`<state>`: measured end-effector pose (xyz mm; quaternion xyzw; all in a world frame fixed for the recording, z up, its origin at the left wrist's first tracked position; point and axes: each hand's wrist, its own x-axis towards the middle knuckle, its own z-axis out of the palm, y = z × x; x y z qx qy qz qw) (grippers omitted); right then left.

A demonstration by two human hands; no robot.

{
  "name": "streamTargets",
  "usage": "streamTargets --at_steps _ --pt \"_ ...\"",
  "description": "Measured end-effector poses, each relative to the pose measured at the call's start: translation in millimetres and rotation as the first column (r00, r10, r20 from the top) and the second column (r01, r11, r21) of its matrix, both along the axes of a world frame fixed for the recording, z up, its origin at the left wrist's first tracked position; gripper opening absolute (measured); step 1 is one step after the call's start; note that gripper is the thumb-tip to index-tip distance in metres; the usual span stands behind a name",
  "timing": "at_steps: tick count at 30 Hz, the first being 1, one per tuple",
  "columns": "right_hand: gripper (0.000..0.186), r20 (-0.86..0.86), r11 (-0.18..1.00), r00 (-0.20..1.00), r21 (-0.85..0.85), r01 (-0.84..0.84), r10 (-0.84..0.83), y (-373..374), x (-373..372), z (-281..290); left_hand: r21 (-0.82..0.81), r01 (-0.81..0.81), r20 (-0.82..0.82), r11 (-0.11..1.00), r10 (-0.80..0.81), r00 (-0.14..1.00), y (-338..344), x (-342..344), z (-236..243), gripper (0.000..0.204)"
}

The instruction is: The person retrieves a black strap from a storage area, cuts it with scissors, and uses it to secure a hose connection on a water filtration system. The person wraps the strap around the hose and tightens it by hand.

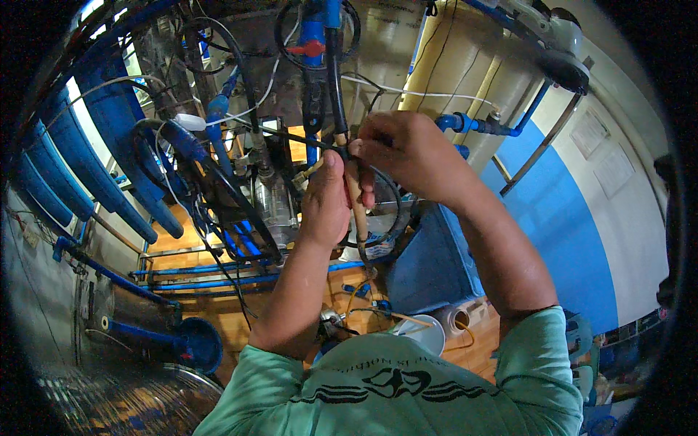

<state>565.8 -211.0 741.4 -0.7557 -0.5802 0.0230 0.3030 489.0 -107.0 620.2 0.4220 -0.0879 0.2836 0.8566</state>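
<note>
My left hand (326,207) is wrapped around a tan pipe (360,221), thumb on the near side and fingertips showing past its right edge. The pipe stands nearly upright, and a black hose (335,80) meets its upper end. Just right of that joint is my right hand (418,152), its fingers curled in a pinch close to the pipe. What lies between those fingertips is hidden. A thin dark cable (291,135) crosses near my left thumb. Above, a blue pipe carries a red valve handle (311,49).
Blue pipes (211,270) run low across the back. Large cream tanks (465,80) stand at the upper right. Below my right forearm is a blue bin (429,258); a white bucket (425,334) stands on the wooden floor. Loose cables hang at the left.
</note>
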Motion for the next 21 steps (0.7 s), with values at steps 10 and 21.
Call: streamTargets --at_steps 10,21 --pt "0.029 0.125 0.987 0.99 -0.134 0.088 -0.072 -6 -1 10 -0.143 0.136 -0.028 0.98 -0.141 0.99 4 -1 1 0.047" --pt "0.02 -0.004 0.985 0.995 -0.144 0.1 -0.101 -39 -6 19 -0.261 0.294 -0.06 0.92 -0.319 0.946 6 -22 14 0.047"
